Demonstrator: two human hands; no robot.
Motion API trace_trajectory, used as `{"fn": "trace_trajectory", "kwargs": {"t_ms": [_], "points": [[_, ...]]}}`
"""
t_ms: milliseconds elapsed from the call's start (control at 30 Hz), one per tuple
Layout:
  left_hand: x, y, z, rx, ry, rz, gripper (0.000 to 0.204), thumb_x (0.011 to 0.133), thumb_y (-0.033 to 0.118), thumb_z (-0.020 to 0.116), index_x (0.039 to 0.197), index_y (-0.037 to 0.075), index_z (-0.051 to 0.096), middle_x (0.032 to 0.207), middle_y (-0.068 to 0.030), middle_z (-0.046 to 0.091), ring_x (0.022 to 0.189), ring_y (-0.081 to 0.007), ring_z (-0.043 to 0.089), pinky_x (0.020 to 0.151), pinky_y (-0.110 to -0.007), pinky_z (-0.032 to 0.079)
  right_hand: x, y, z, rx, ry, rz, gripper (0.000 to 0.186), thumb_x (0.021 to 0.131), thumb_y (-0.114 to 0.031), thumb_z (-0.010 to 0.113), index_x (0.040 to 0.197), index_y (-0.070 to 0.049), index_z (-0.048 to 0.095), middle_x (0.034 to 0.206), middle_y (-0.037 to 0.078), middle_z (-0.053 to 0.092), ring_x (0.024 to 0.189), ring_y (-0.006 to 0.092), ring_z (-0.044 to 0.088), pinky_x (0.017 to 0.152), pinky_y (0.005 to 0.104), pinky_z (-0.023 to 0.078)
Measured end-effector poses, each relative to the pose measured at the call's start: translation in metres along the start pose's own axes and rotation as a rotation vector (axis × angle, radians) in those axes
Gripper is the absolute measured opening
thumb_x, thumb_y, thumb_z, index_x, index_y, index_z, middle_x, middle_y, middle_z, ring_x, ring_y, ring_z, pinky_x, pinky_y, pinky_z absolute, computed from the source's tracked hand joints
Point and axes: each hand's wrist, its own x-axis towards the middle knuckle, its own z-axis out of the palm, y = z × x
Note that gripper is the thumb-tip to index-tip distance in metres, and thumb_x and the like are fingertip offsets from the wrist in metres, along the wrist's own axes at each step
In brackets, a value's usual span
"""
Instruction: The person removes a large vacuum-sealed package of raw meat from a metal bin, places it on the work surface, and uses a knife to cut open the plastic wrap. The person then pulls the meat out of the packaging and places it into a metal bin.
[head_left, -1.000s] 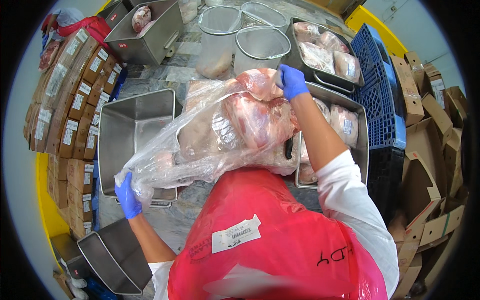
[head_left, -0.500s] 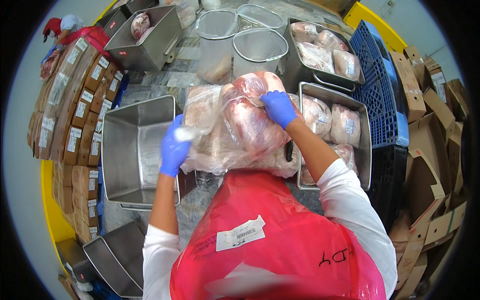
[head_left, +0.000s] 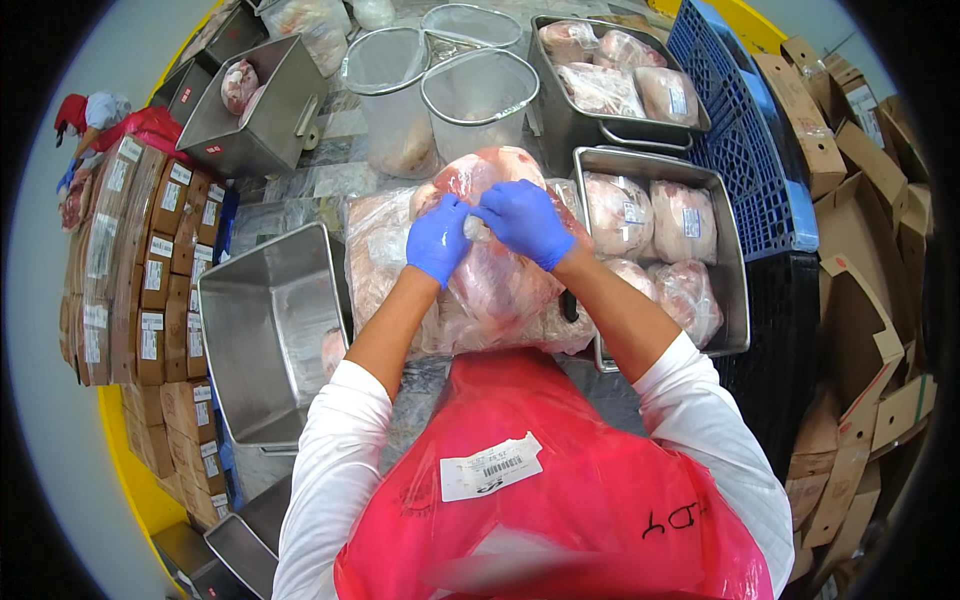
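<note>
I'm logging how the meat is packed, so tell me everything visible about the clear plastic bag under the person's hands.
The clear plastic bag is thin, crinkled and glossy, wrapped over large pink-red cuts of raw meat. It lies bulky on the work surface between the empty steel tub and the steel tray of wrapped meat packs. The left hand and right hand, in blue gloves, pinch its film together near the top.

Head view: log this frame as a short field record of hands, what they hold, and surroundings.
left hand: blue-gloved, gripping clear plastic wrap on the meat
right hand: blue-gloved, pinching the same wrap, close beside the left
held item: large raw pink meat cut in clear plastic bag
left of it: empty steel bin
right of it: steel tray of wrapped meat packs
</note>
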Motion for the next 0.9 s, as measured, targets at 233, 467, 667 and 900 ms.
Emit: {"fn": "trace_trajectory", "kwargs": {"t_ms": [233,467,667,900], "points": [[0.001,-0.008,0.013,-0.084,0.119,-0.202,0.024,0.083,0.025,0.065,0.102,0.01,0.064,0.1,-0.0171,0.066,0.089,-0.0394,0.065,0.078,-0.049,0.052,0.018,0.021,-0.037,-0.075,0.457,-0.041,0.014,0.086,-0.015,0.067,0.098,-0.012,0.072,0.077,0.012,0.061,0.067,0.032,0.059,0.067,0.042,0.05],[-0.026,-0.125,0.061,-0.543,0.195,-0.543,0.031,0.083,0.03,0.066,0.096,0.002,0.067,0.093,-0.0222,0.07,0.091,-0.0391,0.068,0.08,-0.046,0.053,-0.093,-0.033,-0.017,-0.04,-0.163,0.037,0.017,0.078,-0.009,0.059,0.094,-0.008,0.065,0.087,0.017,0.059,0.088,0.0384,0.063,0.073,0.0478,0.051],[-0.081,-0.137,0.031,-0.35,-0.051,-0.426,0.036,0.085,0.025,0.065,0.112,0.002,0.068,0.103,-0.0218,0.071,0.097,-0.0343,0.068,0.086,-0.04,0.053,-0.193,-0.026,-0.032,-0.056,-0.095,0.273,0.008,0.079,-0.007,0.057,0.086,-0.005,0.06,0.087,0.017,0.059,0.082,0.0405,0.059,0.072,0.049,0.049],[-0.066,-0.122,0.03,-0.458,0.057,-0.268,0.065,0.088,0.034,0.07,0.141,0.001,0.05,0.123,-0.0181,0.067,0.109,-0.0274,0.067,0.094,-0.036,0.05,-0.233,-0.057,-0.061,0.016,-0.174,0.397,0.005,0.083,-0.006,0.054,0.082,-0.005,0.058,0.084,0.018,0.057,0.081,0.0418,0.059,0.071,0.049,0.049]]}}
